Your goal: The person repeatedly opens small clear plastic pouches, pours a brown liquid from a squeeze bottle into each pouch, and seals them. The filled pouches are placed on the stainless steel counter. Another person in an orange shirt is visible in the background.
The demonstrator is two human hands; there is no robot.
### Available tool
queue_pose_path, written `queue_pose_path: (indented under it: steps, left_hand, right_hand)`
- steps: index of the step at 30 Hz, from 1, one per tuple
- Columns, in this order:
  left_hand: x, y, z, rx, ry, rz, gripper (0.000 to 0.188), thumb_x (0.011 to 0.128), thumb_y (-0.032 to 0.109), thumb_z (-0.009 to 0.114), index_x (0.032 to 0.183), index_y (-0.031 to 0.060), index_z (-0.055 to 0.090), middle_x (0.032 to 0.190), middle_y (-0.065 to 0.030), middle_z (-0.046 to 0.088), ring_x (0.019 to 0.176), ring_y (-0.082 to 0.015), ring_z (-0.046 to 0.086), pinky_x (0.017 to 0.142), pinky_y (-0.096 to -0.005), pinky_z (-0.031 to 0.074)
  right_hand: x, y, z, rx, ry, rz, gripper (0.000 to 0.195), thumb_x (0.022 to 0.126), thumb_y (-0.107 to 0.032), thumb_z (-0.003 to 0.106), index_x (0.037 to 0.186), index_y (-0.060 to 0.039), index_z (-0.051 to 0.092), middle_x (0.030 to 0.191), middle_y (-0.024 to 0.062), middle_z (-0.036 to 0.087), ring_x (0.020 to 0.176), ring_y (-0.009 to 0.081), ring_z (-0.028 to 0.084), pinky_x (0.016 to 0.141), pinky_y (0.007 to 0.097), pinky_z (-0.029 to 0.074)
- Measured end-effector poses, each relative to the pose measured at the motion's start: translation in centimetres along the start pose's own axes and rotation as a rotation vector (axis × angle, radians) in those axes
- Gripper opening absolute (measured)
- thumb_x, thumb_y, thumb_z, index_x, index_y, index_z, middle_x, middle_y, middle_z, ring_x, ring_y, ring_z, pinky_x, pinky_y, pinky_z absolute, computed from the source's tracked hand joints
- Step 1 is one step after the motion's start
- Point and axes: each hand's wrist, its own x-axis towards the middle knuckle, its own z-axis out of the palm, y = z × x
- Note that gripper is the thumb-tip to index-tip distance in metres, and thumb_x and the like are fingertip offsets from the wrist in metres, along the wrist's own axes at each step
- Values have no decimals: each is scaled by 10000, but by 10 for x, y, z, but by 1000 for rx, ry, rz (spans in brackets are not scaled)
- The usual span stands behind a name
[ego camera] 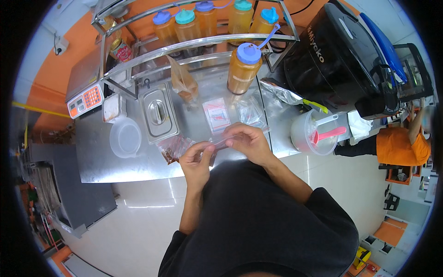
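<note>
Between my left hand [198, 161] and my right hand [250, 142] a small clear plastic zip bag [221, 141] is stretched, its upper edge pinched by the fingers of both. Dark contents show at the lower part of the bag, partly hidden by the hands. Beside my left hand lies a pile of zip bags [174, 146] with reddish-brown contents. Beyond my hands are a stack of flat zip bags with red lines [217, 116] and a looser heap of clear bags [251, 112].
Around the steel table [100, 166] stand a lidded steel pan [157, 112], a plastic bowl [126, 137], a digital scale [84, 100], a sauce bottle [244, 69], a brown bag [184, 81], a tub with a pink scoop [301, 133] and a black Miyako appliance [332, 65]. A person [398, 145] is at far right.
</note>
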Motion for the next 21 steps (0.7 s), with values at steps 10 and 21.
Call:
queue_pose_path:
  steps: [10,21]
  left_hand:
    - [-7,-2,5,-17,48,8,118,864,49,713,934,-42,682,774,-49,662,693,-73,586,601,-200,473]
    - [-10,-9,-2,42,-5,39,89,866,44,705,926,-21,690,823,-24,672,733,-69,596,640,-203,475]
  right_hand:
    - [-7,8,-6,-121,59,-34,103,866,2,684,955,9,634,931,41,613,903,124,599,828,286,495]
    - [-7,12,0,-57,-32,-32,132,853,-9,702,961,8,628,960,55,609,941,139,590,876,312,483]
